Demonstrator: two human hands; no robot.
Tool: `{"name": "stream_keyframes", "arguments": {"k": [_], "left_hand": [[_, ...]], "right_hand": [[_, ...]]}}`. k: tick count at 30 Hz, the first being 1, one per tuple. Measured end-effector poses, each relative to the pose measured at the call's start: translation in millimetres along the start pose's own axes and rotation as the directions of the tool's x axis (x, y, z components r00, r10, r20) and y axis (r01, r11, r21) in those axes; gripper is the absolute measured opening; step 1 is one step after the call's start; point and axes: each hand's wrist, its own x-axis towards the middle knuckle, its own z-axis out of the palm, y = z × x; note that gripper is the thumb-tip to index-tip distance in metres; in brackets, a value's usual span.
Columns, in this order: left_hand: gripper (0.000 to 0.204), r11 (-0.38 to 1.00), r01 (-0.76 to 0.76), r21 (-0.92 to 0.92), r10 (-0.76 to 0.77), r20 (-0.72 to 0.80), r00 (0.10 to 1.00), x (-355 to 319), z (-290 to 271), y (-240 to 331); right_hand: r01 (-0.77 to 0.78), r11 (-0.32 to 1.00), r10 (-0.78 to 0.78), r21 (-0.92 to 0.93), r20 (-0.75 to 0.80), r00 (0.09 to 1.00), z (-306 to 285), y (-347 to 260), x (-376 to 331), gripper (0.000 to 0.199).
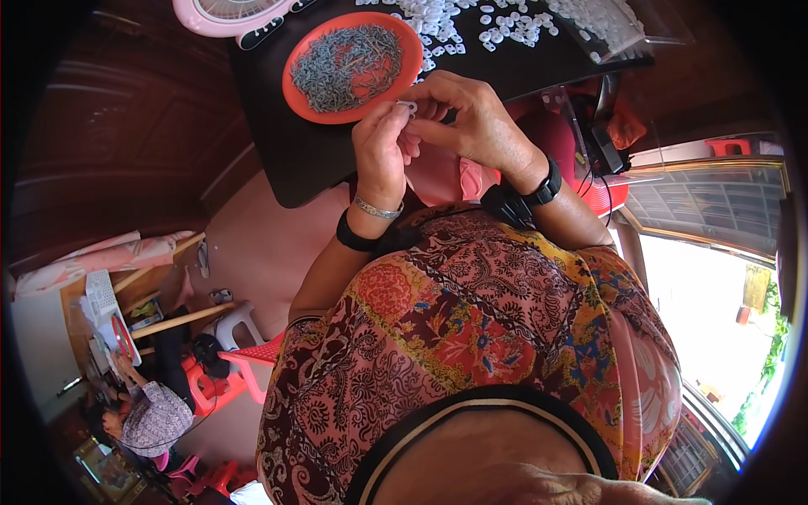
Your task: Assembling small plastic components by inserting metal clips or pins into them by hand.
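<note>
Just past the near edge of the black table [290, 172], my two hands meet at the fingertips. My left hand [383, 147] pinches a small white plastic piece [407, 108] with a dark hole in it. The fingers of my right hand [471, 122] close in on the same piece from the right; whether they hold something small of their own is hidden. Directly beyond my left hand is an orange-red plate [295, 94] heaped with small grey screws [347, 67]. Many loose white plastic pieces [513, 29] lie on the table farther back and to the right.
A pink round appliance [236, 15] stands at the table's far left. A clear tray [602, 34] of white pieces sits at the right. Dark devices with cables [602, 151] are beside my right forearm. Another person [156, 412] sits lower left near a red chair [227, 379].
</note>
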Motion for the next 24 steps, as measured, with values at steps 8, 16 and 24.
{"name": "stream_keyframes", "arguments": {"k": [8,16,24], "left_hand": [[0.026,0.999,-0.05,-0.016,0.05,-0.006,0.999,-3.8,-2.5,2.8],[0.025,0.994,-0.105,0.008,0.105,0.075,0.992,-8.7,-3.2,13.3],[0.022,0.986,-0.123,0.112,0.121,0.025,0.992,-6.7,-1.8,9.4]], "right_hand": [[0.042,0.996,-0.045,-0.076,-0.045,0.998,3.9,-6.0,0.6,0.032],[0.108,0.989,-0.104,0.105,-0.042,0.994,1.0,-2.8,0.1,0.033],[0.11,0.994,-0.111,-0.025,-0.065,0.992,5.2,-6.9,-0.1,0.032]]}}
